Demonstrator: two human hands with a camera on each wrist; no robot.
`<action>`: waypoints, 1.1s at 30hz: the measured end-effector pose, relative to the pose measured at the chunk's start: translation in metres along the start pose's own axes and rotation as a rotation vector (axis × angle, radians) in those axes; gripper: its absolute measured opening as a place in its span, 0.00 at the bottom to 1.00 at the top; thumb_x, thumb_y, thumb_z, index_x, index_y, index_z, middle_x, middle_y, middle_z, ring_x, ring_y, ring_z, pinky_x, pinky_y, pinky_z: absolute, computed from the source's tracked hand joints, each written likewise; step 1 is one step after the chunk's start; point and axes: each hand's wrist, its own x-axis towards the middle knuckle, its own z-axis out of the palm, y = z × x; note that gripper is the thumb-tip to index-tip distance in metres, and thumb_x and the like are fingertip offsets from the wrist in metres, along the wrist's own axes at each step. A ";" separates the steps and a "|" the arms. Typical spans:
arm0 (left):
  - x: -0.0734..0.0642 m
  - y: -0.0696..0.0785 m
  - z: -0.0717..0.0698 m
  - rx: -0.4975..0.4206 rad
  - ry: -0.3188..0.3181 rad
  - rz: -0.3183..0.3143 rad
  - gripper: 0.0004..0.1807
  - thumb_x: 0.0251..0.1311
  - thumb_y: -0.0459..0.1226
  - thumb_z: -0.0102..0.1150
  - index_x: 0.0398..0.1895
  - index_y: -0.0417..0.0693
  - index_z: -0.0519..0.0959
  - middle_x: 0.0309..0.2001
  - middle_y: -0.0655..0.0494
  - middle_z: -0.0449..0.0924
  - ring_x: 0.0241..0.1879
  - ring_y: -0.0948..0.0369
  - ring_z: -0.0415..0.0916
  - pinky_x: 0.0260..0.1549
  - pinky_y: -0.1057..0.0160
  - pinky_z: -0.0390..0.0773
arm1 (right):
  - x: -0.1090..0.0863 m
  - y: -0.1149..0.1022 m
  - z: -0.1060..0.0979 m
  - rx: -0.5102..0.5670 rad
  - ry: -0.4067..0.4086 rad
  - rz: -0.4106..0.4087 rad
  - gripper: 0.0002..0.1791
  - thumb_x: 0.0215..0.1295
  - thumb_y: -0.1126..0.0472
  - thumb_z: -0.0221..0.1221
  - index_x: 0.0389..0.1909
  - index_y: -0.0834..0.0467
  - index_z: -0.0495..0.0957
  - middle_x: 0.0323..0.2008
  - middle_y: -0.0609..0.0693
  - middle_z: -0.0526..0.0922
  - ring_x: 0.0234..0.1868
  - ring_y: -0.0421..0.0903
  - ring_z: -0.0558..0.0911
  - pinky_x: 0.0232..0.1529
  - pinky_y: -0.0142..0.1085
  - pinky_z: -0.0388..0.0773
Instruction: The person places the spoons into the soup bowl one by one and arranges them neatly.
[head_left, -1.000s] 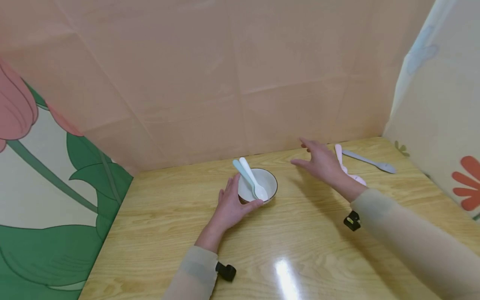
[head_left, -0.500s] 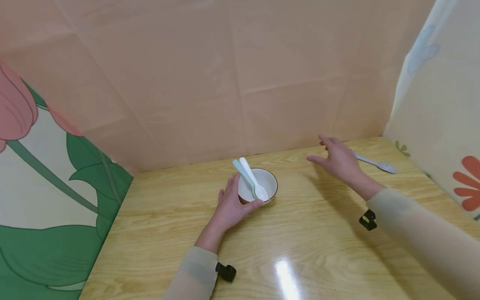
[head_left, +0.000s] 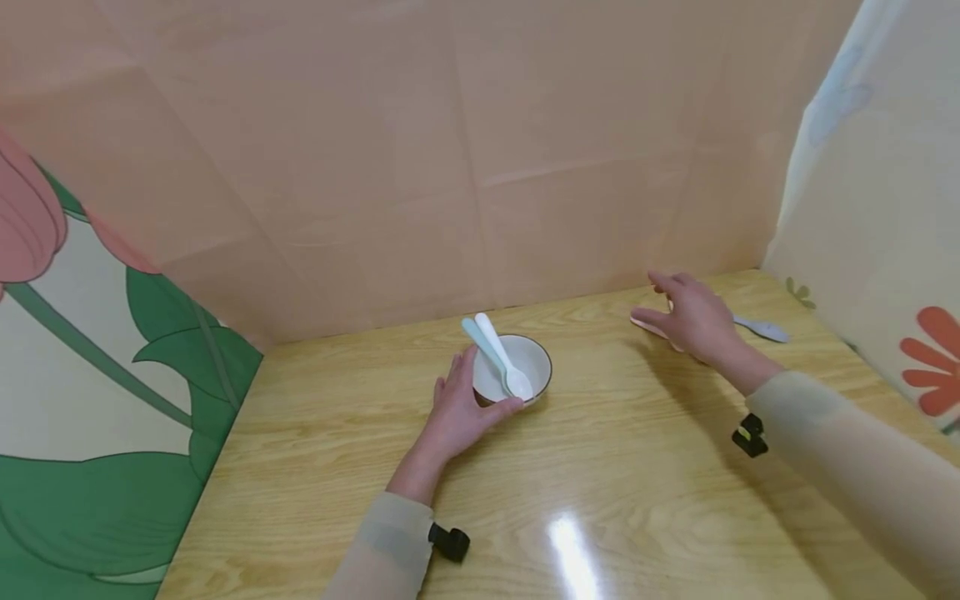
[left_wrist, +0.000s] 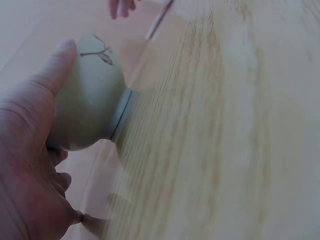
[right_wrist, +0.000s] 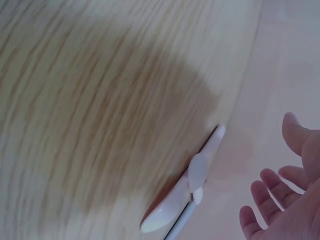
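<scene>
Right hand [head_left: 696,321] has shifted right, above the pink spoon [right_wrist: 172,205].
Its grip is wide, empty; spoon below, far right on the desk [head_left: 300,475], slanting near-right to far-left. Left hand [head_left: 459,410] holds bowl [head_left: 537,365].

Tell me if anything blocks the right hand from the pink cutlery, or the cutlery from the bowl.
Nothing visible stands between the right hand and the pink cutlery, nor between that and the bowl; the left hand holds the bowl's left side.
</scene>
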 end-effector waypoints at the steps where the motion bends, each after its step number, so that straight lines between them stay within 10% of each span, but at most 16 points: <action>1: 0.000 0.000 0.000 0.000 0.003 0.003 0.64 0.62 0.65 0.77 0.91 0.58 0.49 0.87 0.48 0.57 0.89 0.43 0.39 0.82 0.32 0.35 | 0.000 0.001 0.000 0.001 -0.003 0.002 0.45 0.77 0.45 0.70 0.81 0.69 0.66 0.64 0.73 0.78 0.59 0.72 0.79 0.55 0.69 0.75; 33: -0.003 0.003 -0.002 -0.007 0.007 0.019 0.63 0.63 0.63 0.77 0.91 0.56 0.50 0.85 0.47 0.61 0.88 0.41 0.40 0.81 0.29 0.37 | 0.000 0.038 0.023 -0.072 -0.080 -0.001 0.36 0.71 0.49 0.75 0.71 0.67 0.79 0.51 0.62 0.91 0.46 0.66 0.85 0.34 0.52 0.76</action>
